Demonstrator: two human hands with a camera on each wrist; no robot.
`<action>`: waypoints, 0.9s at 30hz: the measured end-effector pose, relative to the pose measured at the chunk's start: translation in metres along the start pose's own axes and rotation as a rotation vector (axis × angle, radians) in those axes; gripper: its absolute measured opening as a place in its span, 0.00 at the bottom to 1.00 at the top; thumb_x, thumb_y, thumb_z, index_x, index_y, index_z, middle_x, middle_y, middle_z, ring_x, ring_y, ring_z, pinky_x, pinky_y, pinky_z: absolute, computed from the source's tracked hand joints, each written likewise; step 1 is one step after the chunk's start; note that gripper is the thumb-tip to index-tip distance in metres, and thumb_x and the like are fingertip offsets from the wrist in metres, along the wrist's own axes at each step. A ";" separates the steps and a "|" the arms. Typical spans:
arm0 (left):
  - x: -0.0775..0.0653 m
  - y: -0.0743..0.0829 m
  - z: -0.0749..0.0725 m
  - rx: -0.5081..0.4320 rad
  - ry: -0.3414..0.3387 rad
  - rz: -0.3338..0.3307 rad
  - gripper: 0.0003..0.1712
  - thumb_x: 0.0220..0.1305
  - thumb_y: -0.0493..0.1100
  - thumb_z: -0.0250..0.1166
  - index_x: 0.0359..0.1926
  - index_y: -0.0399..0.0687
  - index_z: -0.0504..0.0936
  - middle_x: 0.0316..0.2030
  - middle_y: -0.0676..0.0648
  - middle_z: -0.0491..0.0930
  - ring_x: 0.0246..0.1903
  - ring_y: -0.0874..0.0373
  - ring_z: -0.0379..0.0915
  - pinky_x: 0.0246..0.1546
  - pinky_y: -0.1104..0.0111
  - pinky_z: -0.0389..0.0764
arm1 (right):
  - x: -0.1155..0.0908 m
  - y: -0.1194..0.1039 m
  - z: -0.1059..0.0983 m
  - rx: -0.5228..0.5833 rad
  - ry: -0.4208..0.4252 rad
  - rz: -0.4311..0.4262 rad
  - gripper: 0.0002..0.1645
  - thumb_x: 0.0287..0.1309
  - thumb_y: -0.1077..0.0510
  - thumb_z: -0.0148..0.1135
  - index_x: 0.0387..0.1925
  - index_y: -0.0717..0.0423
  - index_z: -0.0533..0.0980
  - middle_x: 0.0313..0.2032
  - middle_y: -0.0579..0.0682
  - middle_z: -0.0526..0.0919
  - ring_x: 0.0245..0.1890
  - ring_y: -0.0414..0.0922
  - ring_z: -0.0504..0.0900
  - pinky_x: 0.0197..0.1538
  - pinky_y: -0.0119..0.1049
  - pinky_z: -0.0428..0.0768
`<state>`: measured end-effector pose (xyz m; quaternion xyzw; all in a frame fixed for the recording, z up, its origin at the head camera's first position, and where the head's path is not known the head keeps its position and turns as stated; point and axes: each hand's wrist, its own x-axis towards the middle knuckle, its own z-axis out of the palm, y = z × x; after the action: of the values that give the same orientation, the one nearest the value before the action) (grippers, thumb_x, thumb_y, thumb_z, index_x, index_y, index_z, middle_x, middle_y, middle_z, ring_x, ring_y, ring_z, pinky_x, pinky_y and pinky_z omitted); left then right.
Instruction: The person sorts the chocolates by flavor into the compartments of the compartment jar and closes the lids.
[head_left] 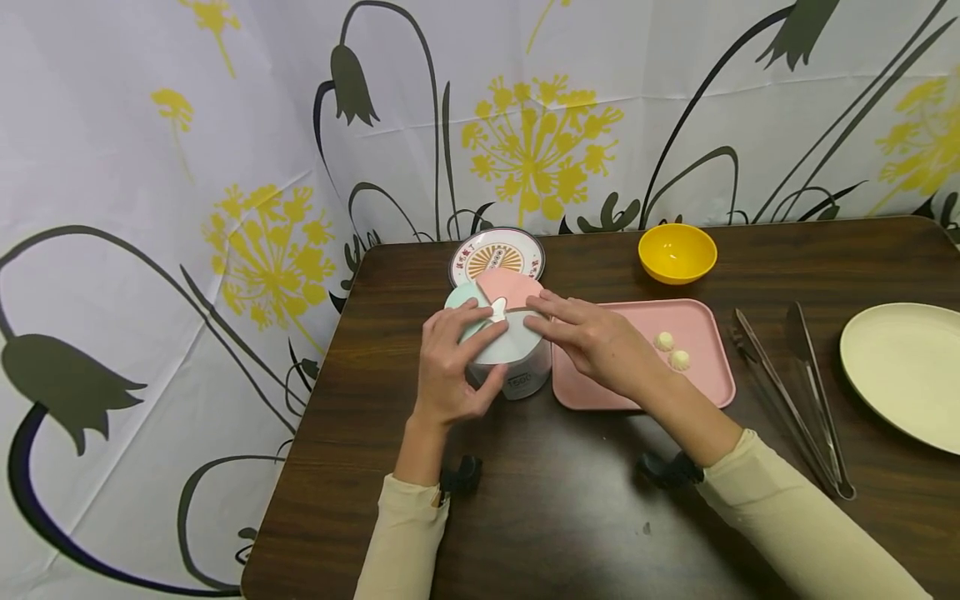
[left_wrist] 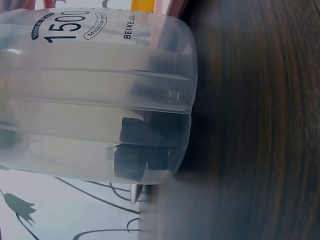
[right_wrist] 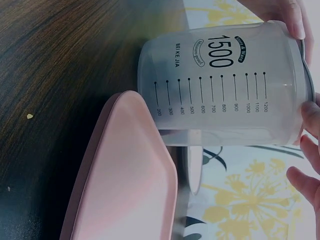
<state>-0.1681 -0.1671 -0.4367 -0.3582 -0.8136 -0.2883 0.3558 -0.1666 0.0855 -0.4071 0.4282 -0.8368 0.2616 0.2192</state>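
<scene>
Head view: your left hand and right hand, fingers apart, touch the round pink-mint-white lid.
Below, the translucent plastic canister stands beside the pink rectangular tray; you're apparently adjusting the lid, likely needing even pressure next.

**Colours and patterns at the table**

Lid: pink, mint and pale grey sectors; white knob. Jar: translucent, dark lettering. Tray: pink. Bowl: yellow. Far plate: white, dark-rimmed, gold sunburst. Table: brown woodgrain. Curtain: white, yellow and grey-green flowers.
</scene>
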 end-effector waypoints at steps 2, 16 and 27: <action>0.001 0.001 0.002 0.019 0.005 0.001 0.28 0.55 0.61 0.57 0.49 0.52 0.86 0.52 0.44 0.79 0.59 0.46 0.70 0.58 0.48 0.61 | 0.000 0.002 0.000 0.006 0.004 0.013 0.29 0.55 0.70 0.66 0.60 0.52 0.78 0.63 0.52 0.75 0.63 0.50 0.73 0.59 0.48 0.73; -0.002 0.006 0.008 0.096 0.020 -0.003 0.29 0.62 0.64 0.53 0.50 0.52 0.85 0.50 0.44 0.78 0.44 0.44 0.69 0.49 0.46 0.62 | 0.000 0.006 0.002 0.052 0.023 0.048 0.28 0.58 0.70 0.63 0.60 0.53 0.78 0.62 0.49 0.76 0.63 0.47 0.73 0.58 0.47 0.75; 0.001 0.007 0.009 0.111 0.013 -0.006 0.28 0.68 0.62 0.49 0.52 0.51 0.85 0.50 0.44 0.78 0.43 0.45 0.68 0.49 0.47 0.61 | 0.000 0.006 0.002 0.082 0.048 0.088 0.24 0.62 0.65 0.61 0.60 0.52 0.78 0.61 0.48 0.77 0.61 0.45 0.76 0.57 0.46 0.76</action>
<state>-0.1658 -0.1565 -0.4396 -0.3335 -0.8271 -0.2460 0.3797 -0.1721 0.0876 -0.4105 0.3932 -0.8379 0.3152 0.2097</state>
